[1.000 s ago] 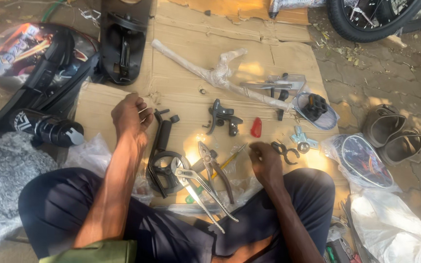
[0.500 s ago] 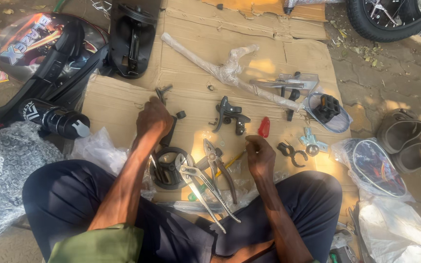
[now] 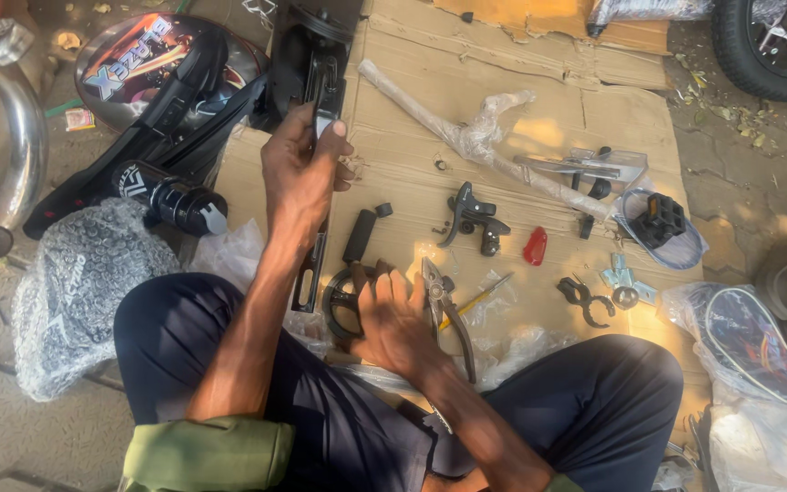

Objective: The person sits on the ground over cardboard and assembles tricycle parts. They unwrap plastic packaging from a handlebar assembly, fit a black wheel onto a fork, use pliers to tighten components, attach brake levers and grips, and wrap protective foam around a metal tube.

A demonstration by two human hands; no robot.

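Gripping black bracket (image 3: 310, 264), left hand (image 3: 301, 169) (raised), right hand (image 3: 392, 314) on ring (image 3: 343, 301)

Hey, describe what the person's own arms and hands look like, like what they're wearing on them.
Both hands are bare: no gloves, rings or watch visible. The left hand leads back along an uncovered forearm to an olive-green sleeve rolled near the elbow. The right hand also has a bare forearm; its sleeve is out of view.
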